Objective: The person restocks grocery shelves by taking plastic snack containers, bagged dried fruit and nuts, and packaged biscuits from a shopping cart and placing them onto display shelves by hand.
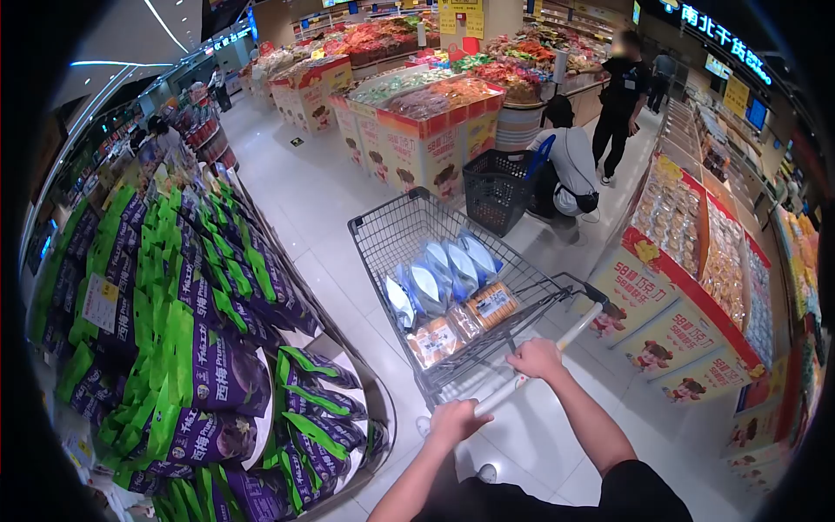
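Blue-white plastic pouches in grey wire cart; purple-green plastic bags left; black plastic basket ahead-right, probably on tiled floor.

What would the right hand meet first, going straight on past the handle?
Probably the near wire end of the cart, then the food packs inside. The right hand is wrapped on the handle; depth is unclear from this one view.

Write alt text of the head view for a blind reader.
The left hand and right hand grip a cart's handle; blue bags and food packs lie inside. Prune bags are on the left, store bins ahead, and a person crouches beside a basket.
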Action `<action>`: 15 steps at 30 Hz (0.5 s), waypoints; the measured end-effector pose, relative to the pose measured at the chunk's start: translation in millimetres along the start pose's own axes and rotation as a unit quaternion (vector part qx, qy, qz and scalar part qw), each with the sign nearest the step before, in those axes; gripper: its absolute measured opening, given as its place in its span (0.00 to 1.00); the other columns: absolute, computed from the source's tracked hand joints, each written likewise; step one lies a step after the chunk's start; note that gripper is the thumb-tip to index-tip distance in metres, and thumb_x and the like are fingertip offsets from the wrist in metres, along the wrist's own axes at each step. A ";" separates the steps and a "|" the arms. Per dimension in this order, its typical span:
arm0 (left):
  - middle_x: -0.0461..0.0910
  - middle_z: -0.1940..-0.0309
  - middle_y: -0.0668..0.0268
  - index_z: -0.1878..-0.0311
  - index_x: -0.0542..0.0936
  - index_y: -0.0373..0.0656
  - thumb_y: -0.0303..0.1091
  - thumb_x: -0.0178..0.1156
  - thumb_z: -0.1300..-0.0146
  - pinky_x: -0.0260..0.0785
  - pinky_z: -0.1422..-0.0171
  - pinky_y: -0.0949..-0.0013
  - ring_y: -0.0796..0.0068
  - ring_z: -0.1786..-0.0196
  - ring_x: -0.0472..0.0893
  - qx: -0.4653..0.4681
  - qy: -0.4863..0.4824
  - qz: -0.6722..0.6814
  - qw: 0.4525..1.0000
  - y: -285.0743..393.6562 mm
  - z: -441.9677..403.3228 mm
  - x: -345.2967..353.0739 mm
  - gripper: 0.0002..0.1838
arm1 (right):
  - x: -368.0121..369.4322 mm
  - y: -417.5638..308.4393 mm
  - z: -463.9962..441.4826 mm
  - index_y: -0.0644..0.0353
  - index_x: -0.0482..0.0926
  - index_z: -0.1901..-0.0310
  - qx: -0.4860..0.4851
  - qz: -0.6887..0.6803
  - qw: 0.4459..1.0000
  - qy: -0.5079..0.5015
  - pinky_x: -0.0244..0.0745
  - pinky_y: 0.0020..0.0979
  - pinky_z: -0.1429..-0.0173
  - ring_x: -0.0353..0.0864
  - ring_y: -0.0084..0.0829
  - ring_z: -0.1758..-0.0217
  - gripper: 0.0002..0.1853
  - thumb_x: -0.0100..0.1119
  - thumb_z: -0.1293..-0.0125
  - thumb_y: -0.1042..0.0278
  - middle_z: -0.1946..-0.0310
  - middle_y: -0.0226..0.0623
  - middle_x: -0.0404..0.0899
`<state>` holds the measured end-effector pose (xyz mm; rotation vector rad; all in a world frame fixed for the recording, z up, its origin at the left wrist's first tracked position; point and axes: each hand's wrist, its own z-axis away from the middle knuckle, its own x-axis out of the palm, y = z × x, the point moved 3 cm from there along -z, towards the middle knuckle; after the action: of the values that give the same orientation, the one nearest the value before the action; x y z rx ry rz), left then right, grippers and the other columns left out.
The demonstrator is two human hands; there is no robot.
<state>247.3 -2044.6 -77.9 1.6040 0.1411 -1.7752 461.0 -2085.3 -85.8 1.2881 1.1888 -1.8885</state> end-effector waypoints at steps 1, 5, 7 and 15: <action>0.80 0.77 0.61 0.65 0.80 0.43 0.58 0.61 0.51 0.72 0.66 0.61 0.59 0.70 0.81 0.004 -0.002 0.003 1.000 -15.0 -11.1 1.2 0.24 | -1.6 -2.1 -15.3 0.55 0.82 0.79 -0.006 0.011 1.000 -0.028 0.74 0.41 0.63 0.79 0.45 0.70 0.22 0.46 0.49 0.45 0.80 0.45 0.78; 0.76 0.82 0.64 0.73 0.81 0.48 0.58 0.65 0.60 0.71 0.70 0.62 0.64 0.76 0.78 0.115 0.239 0.015 0.964 -45.3 -49.0 -18.1 0.22 | -9.4 -17.8 -76.3 0.54 0.83 0.76 -0.006 0.050 0.998 -0.043 0.74 0.41 0.62 0.80 0.45 0.70 0.21 0.48 0.50 0.46 0.77 0.44 0.79; 0.75 0.85 0.64 0.77 0.79 0.45 0.57 0.63 0.58 0.70 0.74 0.65 0.63 0.79 0.77 0.119 0.259 0.029 0.958 -72.9 -76.3 -47.0 0.22 | -16.7 -38.8 -119.0 0.54 0.83 0.76 -0.010 0.058 0.997 -0.047 0.74 0.41 0.62 0.80 0.45 0.70 0.20 0.48 0.51 0.46 0.76 0.44 0.79; 0.79 0.77 0.62 0.70 0.80 0.45 0.69 0.58 0.56 0.71 0.64 0.62 0.62 0.68 0.80 -0.086 -0.016 0.016 0.996 -132.0 -147.2 -125.9 0.31 | -27.0 -80.5 -224.2 0.51 0.82 0.79 -0.058 0.033 0.997 -0.040 0.73 0.41 0.66 0.78 0.44 0.73 0.17 0.48 0.52 0.49 0.80 0.43 0.78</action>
<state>287.5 -1815.8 -46.4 1.4477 0.2448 -1.7151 501.7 -1849.9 -65.0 1.1648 1.1824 -1.7799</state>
